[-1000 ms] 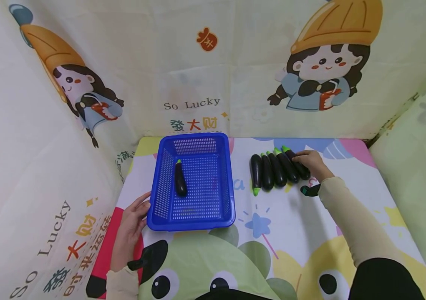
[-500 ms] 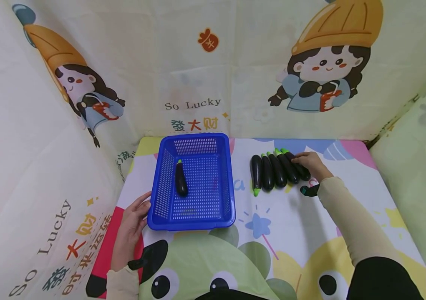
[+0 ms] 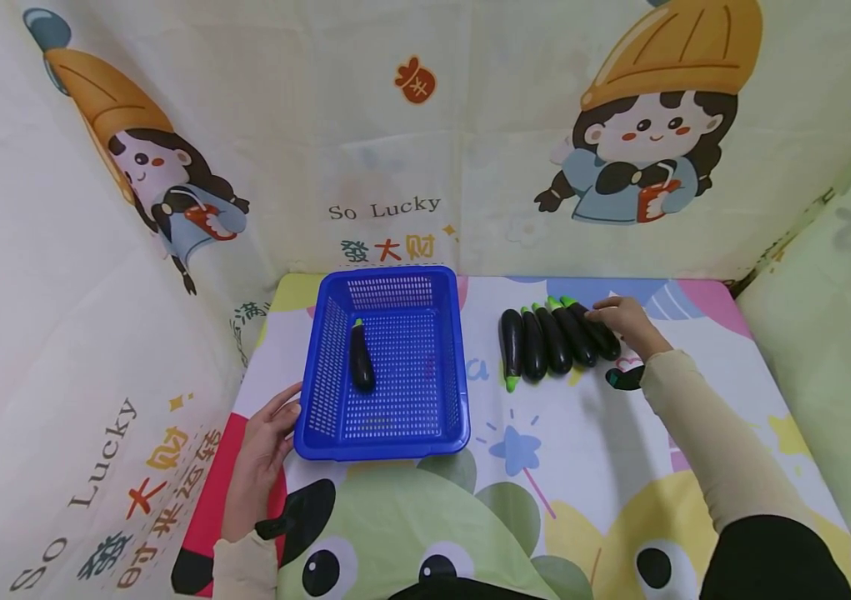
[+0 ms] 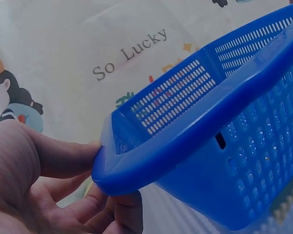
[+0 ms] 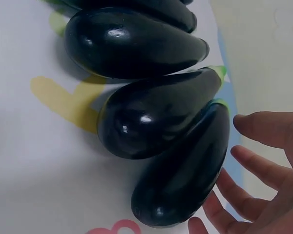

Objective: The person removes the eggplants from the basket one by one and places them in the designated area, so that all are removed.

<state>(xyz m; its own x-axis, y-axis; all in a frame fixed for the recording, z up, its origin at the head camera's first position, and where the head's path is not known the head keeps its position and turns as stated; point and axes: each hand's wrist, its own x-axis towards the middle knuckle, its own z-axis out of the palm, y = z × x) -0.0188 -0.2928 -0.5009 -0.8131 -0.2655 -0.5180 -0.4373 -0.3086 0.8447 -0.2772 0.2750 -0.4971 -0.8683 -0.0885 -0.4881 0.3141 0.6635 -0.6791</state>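
A blue perforated plastic basket (image 3: 382,452) stands at left on the table, with one dark eggplant (image 3: 361,358) lying inside. My left hand (image 3: 256,458) grips its near left corner; in the left wrist view the thumb presses the basket rim (image 4: 185,148) and the fingers curl underneath. To the right lies a row of several eggplants (image 3: 556,342), side by side, most with green stem ends pointing away. My right hand (image 3: 629,323) is beside the rightmost eggplant (image 5: 183,170). In the right wrist view its fingers are spread, the lower ones right at that eggplant's side.
A cartoon-printed cloth (image 3: 425,508) covers the table. Printed curtains (image 3: 500,167) rise behind it and along both sides. Between basket and eggplants runs a strip of white tablecloth (image 3: 481,333). A dark strap (image 3: 623,379) is at the right wrist.
My right hand has shifted slightly right and away from the rightmost eggplant. The left hand and the basket have stayed in place.
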